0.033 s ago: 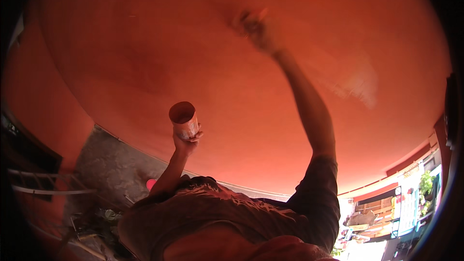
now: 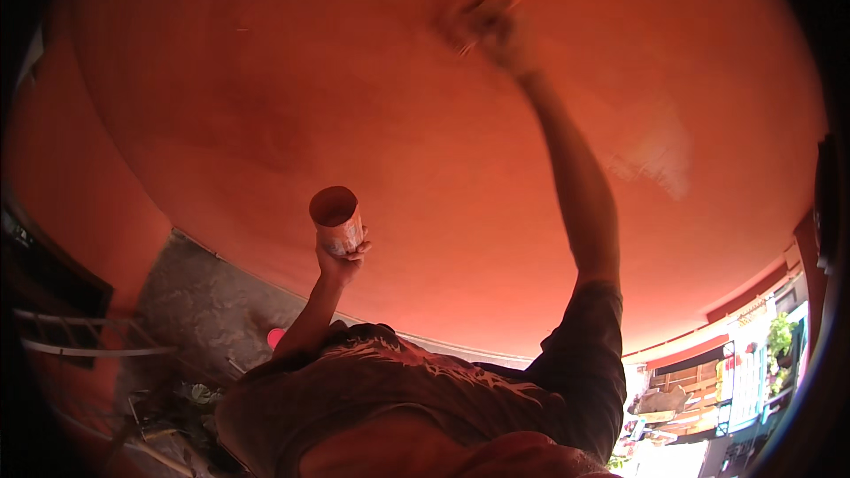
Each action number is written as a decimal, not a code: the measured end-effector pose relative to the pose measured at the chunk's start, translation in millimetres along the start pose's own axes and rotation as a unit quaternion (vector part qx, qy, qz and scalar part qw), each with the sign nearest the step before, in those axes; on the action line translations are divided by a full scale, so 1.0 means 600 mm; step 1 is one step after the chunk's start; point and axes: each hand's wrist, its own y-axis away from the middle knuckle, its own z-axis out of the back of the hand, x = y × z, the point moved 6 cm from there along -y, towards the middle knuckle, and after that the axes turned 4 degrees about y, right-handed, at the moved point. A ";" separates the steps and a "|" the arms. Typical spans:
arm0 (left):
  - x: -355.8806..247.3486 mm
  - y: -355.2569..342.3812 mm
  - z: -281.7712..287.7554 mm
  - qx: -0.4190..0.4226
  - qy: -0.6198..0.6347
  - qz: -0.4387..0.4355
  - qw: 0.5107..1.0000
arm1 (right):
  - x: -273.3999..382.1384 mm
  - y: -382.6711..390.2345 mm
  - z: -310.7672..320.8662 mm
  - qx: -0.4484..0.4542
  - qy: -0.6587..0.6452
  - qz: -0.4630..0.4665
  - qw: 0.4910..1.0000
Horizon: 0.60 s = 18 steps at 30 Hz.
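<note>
- Two bare hands work before a broad, smooth, orange-red wall [image 2: 398, 124]; the left hand [image 2: 340, 264] has its fingers wrapped round the lower part of an open-topped, cylindrical, orange-smeared can [image 2: 339, 234].
- The right hand [image 2: 503, 33], blurred, reaches high at the wall with a dark, orange-edged object [image 2: 479, 11]; I cannot tell whether its fingers pinch it.
- Held low by one hand, the can might slip if its smeared side is slick; a tilt could then spill any contents, hidden from here, onto the dark printed shirt [image 2: 398, 381].
- A long upward reach may unbalance the person or drag the forearm along the wall.
- Lower left, a grey, mottled floor [image 2: 221, 279] and a pale, railed frame [image 2: 97, 352] could cramp footing.
- Bare wall spreads between can and right hand, leaving ample room.
</note>
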 end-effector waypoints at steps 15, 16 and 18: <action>-0.016 -0.019 -0.009 -0.007 -0.013 -0.010 1.000 | 0.102 0.166 -0.083 0.251 0.125 0.181 0.943; -0.014 -0.016 -0.007 -0.018 -0.006 -0.011 1.000 | 0.096 0.172 -0.089 0.337 0.062 0.100 0.934; -0.011 -0.017 -0.016 0.004 -0.002 0.005 1.000 | 0.019 0.115 -0.062 0.210 0.035 0.001 0.977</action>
